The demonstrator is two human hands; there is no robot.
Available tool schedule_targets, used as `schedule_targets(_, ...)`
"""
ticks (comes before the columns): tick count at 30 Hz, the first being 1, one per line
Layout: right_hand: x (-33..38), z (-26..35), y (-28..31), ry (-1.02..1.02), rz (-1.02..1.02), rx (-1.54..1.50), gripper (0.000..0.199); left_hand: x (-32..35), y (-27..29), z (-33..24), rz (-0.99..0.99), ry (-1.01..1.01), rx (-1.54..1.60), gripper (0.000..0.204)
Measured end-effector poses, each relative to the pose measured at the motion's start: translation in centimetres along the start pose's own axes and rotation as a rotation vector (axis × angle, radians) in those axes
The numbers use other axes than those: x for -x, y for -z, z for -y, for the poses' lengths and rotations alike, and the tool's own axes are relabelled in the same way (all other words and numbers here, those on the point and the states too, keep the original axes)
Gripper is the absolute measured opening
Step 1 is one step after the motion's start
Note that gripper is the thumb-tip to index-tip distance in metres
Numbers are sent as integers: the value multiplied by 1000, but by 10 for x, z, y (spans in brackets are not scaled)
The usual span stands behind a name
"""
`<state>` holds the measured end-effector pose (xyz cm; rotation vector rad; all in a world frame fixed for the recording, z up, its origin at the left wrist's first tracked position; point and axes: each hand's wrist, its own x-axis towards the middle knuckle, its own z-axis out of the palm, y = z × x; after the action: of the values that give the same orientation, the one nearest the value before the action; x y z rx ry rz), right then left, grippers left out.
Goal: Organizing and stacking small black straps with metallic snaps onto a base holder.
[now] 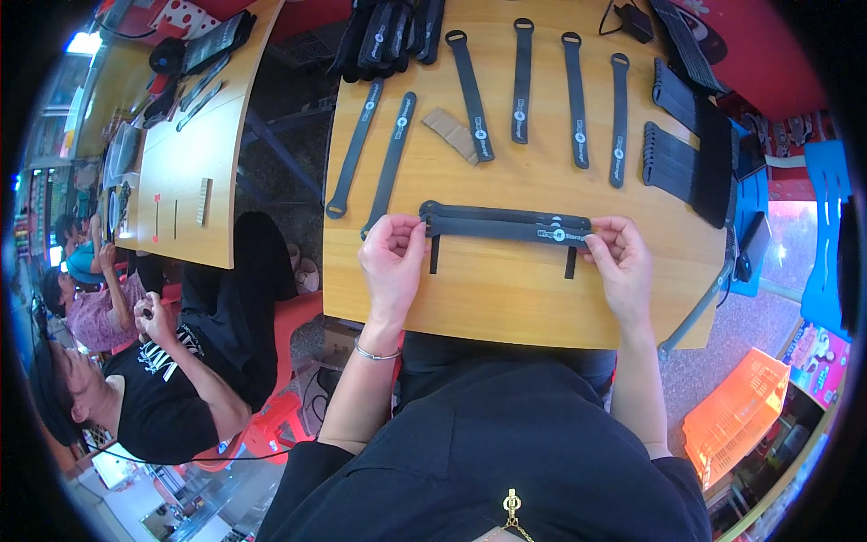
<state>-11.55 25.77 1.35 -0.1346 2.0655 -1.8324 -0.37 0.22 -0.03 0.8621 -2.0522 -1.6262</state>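
Close to the table's front edge, a small stack of black storage straps (pixel 497 227) stretches sideways between my hands. The thumb and fingers of my left hand (pixel 395 257) pinch its left end, where the looped tips are. My right hand (pixel 623 264) pinches the other end, beside the white printing. Beneath the stack, a short narrow black strip (pixel 434 256) shows by my left hand and a similar black strip (pixel 570 263) by my right. Two single straps, one of them the strap (pixel 390 163), lie slanted beyond my left hand.
Several loose straps (pixel 521 86) lie spread across the far side of the wooden table (pixel 506 307). A cardboard piece (pixel 450 135), a heap of straps (pixel 388 41) and bundled straps (pixel 673 163) are also there. At left a person (pixel 181 379) sits by another table (pixel 172 203). An orange crate (pixel 736 415) stands at right.
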Motion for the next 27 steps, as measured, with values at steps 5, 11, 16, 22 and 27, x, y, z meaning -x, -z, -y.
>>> schedule_targets(5,0,-1,1,3,7,4,17,0,0,3,-8,12,21,6)
schedule_targets(11,-1,-1,0,-13,0,-15,14,-1,0,5,-16,-8,-8,6)
schedule_targets(16,-2,0,-1,-38,-29,37,12,0,-1,2,-13,18,4,5)
schedule_targets(22,-1,2,-2,-58,-53,63,12,0,-1,2,-11,12,0,5)
schedule_targets(27,-2,-1,-1,2,-59,147,14,0,-1,4,-9,2,-15,4)
